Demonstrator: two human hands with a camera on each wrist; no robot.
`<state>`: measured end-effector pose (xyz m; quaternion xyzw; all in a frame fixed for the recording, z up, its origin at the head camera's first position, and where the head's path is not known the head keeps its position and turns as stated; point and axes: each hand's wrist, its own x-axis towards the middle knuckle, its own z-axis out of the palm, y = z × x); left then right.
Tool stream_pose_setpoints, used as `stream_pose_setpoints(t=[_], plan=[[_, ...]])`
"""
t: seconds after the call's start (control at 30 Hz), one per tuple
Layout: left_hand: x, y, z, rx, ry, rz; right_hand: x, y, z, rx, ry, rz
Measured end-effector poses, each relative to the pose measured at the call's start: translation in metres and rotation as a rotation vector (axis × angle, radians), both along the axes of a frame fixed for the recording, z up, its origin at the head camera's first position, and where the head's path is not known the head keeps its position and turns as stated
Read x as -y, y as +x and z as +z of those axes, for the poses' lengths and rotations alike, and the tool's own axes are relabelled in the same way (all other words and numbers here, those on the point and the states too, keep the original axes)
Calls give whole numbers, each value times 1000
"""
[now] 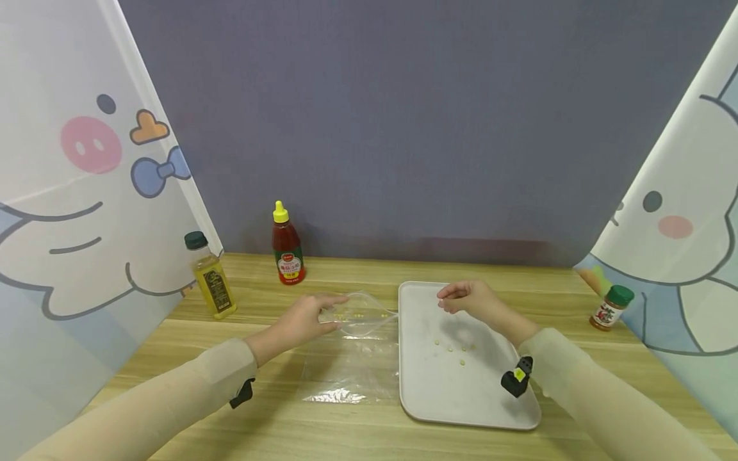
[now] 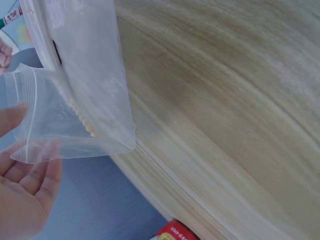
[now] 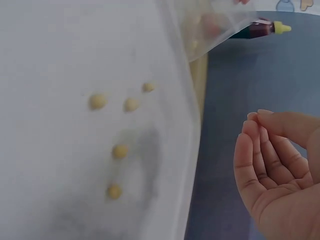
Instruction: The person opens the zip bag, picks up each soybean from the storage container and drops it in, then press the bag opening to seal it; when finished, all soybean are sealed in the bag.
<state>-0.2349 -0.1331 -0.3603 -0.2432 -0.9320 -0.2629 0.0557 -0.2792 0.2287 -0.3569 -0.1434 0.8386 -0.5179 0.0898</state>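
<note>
Bag (image 1: 353, 366), likely light, limp, slick, best held by its rim | our left hand (image 1: 305, 318) grips there | beans (image 3: 119, 151) below the joined fingers of our right hand (image 1: 471, 299), any catch hidden

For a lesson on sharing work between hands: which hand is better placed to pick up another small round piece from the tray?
Probably the right hand: it hovers above the tray, near the small round pieces. The left hand is busy gripping the clear bag.

Room above tray (image 1: 441, 400), bag (image 1: 353, 365) perhaps overlapping its left edge
</note>
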Motion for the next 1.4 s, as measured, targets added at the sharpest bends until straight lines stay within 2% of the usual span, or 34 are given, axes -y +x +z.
stream_pose_setpoints(t=[0.17,0.33,0.53,0.73,1.07,1.4], plan=[[0,0,0,1,-2,-1,10,2,9,-34,31,-15],[-1,-1,0,4,5,-3,23,3,17,-30,32,-5],[-1,-1,-1,8,5,-4,49,4,22,-33,-6,30],[-2,0,0,12,3,-7,79,8,26,-69,29,63],[-3,-5,1,-5,-15,-42,120,5,19,-151,154,121],[-2,-6,-1,-20,-13,-57,123,5,16,-187,200,112]])
